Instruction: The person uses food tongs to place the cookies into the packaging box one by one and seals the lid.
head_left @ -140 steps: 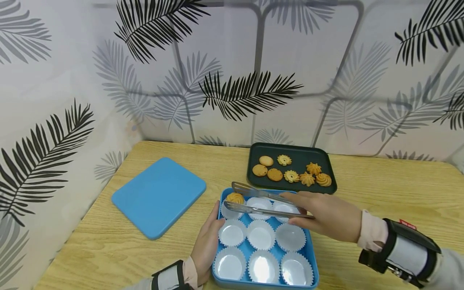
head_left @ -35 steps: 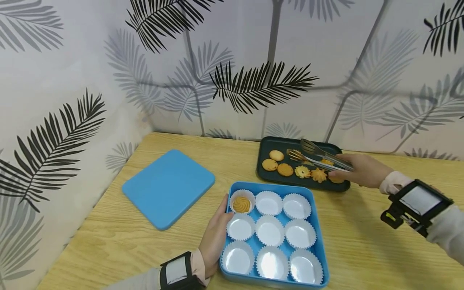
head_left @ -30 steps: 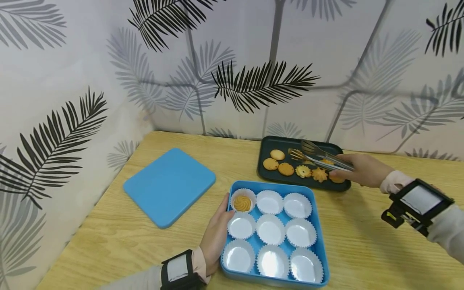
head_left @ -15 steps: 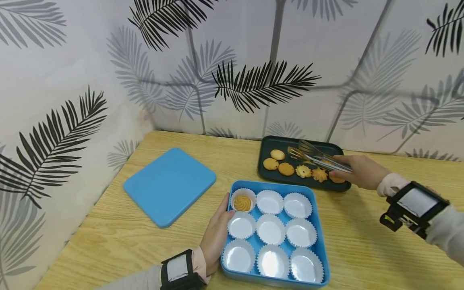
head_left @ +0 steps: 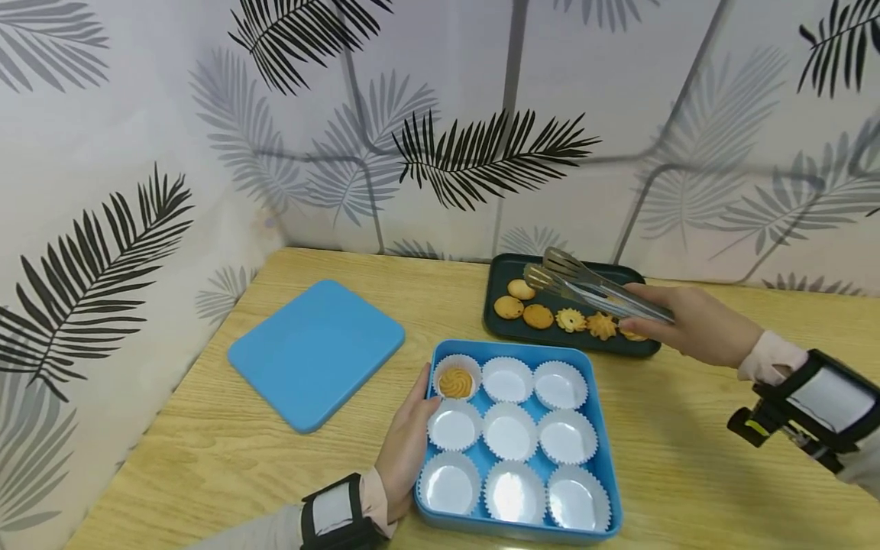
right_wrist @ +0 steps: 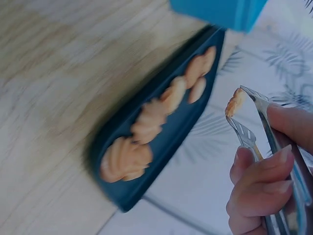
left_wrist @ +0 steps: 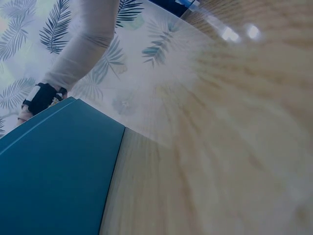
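In the head view my right hand (head_left: 701, 324) holds metal tongs (head_left: 598, 290) above the dark baking tray (head_left: 495, 325). The right wrist view shows a small ridged cookie (right_wrist: 234, 103) pinched between the tongs' tips, clear of the tray. My left hand (head_left: 406, 447) lies along the left wall of a blue box (head_left: 605, 451), fingers straight and thumb at the rim. Inside are rows of white paper cups (head_left: 510, 431). A swirled cookie (head_left: 455, 383) sits in the back left cup. The left wrist view shows the box's outer wall (left_wrist: 54, 171), not the hand.
Several cookies (head_left: 538, 316) lie on the tray, some plain round, some flower- or star-shaped. A flat blue lid (head_left: 316, 351) rests left of the box on the wooden table (head_left: 192, 443). Behind stands a leaf-patterned curtain (head_left: 426, 69).
A swirled cookie, earlier between the tongs at the box, now lies in the back left cup. The right hand went to the tray, and the tongs have since risen with a ridged cookie.
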Available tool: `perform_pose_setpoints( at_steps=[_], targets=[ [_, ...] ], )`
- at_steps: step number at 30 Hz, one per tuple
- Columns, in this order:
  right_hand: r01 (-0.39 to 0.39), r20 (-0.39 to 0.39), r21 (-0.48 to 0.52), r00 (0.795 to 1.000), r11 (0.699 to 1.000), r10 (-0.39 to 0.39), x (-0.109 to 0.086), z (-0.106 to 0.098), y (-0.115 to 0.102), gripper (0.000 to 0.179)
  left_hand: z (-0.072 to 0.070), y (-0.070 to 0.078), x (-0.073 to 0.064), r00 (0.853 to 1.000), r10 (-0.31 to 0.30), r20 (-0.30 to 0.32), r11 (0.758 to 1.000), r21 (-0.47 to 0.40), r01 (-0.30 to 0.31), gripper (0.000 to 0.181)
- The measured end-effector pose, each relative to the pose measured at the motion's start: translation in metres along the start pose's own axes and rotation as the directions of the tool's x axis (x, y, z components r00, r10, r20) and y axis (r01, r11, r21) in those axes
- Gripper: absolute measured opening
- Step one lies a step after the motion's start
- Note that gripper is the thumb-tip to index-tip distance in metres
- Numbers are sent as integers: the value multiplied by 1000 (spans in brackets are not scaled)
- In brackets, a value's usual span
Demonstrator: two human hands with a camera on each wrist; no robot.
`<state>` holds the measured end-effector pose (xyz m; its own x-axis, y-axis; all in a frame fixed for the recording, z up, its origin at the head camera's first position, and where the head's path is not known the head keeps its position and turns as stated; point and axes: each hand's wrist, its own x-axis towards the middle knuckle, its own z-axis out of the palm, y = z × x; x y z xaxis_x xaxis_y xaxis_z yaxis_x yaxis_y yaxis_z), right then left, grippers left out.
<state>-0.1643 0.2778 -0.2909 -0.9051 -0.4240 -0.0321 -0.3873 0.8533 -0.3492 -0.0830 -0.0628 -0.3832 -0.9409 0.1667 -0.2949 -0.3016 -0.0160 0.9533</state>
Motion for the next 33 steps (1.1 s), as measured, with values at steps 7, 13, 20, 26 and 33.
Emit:
perform_pose_setpoints(
  at_steps=[7,13,20,26,33],
  targets=[
    [61,-12,15,998,998,-61,-14,-2,-26,63,-1,1,0,1000,-6,0,1000,-5,6,58],
    [91,7,37,996,995,-92,-23,0,-40,62,-1,1,1,1000,-5,-5,1000,-2,5,58],
    [157,35,35,987,987,-158,-36,4,-45,55,-1,0,-1,1000,10,7,1000,-2,-10,59],
    [176,104,18,979,984,-177,-42,9,-45,56,-1,0,0,1000,7,-8,1000,7,-7,59],
    [200,124,-32,973,979,-195,-45,15,-42,57,-1,0,0,1000,-6,-8,1000,10,6,58]
  ],
)
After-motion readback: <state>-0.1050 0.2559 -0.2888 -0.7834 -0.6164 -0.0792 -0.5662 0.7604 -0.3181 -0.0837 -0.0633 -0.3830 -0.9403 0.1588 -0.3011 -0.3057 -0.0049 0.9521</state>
